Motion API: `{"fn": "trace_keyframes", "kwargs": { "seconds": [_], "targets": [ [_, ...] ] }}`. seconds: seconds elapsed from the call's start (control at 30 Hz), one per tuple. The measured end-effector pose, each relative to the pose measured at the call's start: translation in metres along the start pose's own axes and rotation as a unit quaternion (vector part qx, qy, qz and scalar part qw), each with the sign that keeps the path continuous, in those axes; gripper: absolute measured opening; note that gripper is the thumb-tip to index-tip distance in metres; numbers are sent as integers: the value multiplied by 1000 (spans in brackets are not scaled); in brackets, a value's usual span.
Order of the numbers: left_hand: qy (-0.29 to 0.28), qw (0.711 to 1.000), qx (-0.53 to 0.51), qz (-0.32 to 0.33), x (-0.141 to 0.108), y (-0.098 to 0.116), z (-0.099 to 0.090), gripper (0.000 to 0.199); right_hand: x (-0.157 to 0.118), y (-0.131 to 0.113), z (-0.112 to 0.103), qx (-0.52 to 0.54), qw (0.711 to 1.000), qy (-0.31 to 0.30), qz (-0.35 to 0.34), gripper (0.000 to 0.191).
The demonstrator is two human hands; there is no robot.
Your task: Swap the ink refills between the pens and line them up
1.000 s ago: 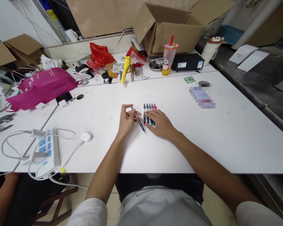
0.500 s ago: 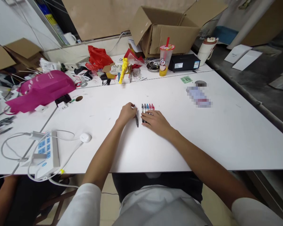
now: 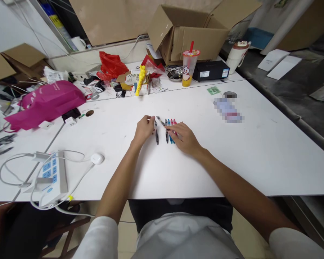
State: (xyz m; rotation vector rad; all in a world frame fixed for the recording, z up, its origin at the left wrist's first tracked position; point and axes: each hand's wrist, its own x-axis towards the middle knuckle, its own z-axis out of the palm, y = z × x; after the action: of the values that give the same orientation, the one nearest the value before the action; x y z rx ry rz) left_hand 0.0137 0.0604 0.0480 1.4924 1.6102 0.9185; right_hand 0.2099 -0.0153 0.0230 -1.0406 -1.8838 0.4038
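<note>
My left hand [image 3: 145, 129] has its fingers closed at the upper part of a black pen [image 3: 157, 136], which points toward me on the white table. In my right hand [image 3: 187, 138], a second black pen [image 3: 161, 121] is pinched and tilted, its far end angled up to the left. Beneath and beside the right fingers lies a row of pens: another black pen [image 3: 166, 136], blue pens [image 3: 171, 139] and pink-red ones [image 3: 174, 121]. The right fingers partly cover this row, mostly its red pens.
A power strip [image 3: 52, 176] with white cables lies at the left, a white charger [image 3: 97, 158] beside it. Along the back stand a drink cup [image 3: 189, 68], a black box [image 3: 212, 71] and a cardboard box [image 3: 197, 43]. A magenta bag [image 3: 48, 100] lies at the left back.
My right hand has picked the leftmost black pen out of the row and now holds it tilted. My left hand stays by its pen, shifted slightly left and up.
</note>
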Motion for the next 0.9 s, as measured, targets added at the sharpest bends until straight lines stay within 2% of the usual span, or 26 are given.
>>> {"fn": "trace_keyframes", "kwargs": {
  "seconds": [0.03, 0.1, 0.23, 0.33, 0.4, 0.53, 0.67, 0.8, 0.9],
  "targets": [
    [-21, 996, -80, -18, -5, 1, -1, 30, 0, -3, -1, 19, 1000, 9, 8, 32],
    [-80, 969, -229, -40, -16, 4, -5, 33, -1, -7, 0, 62, 997, 17, 30, 30],
    [-105, 921, -373, -32, -36, 4, -8, 22, -3, -6, 5, 206, 971, -12, 118, 31],
    [-107, 911, -399, -18, -46, 1, -4, 20, -3, -4, 6, 253, 943, -88, 196, 41],
    [-90, 915, -393, -10, -49, -3, 0, 23, -2, -4, 5, 233, 942, -109, 215, 42],
    [-55, 922, -383, -12, -53, -6, 7, 28, -4, -6, 2, 140, 970, -49, 191, 26],
    [-53, 920, -386, -39, -54, -4, 9, 28, -5, -5, 3, 148, 968, -21, 200, 28],
    [-44, 912, -402, -59, -55, -3, 11, 25, -3, -2, 5, 134, 975, 57, 171, 29],
    [-34, 910, -409, -65, -55, -4, 13, 24, -2, 0, 5, 150, 970, 49, 183, 29]
  ]
}}
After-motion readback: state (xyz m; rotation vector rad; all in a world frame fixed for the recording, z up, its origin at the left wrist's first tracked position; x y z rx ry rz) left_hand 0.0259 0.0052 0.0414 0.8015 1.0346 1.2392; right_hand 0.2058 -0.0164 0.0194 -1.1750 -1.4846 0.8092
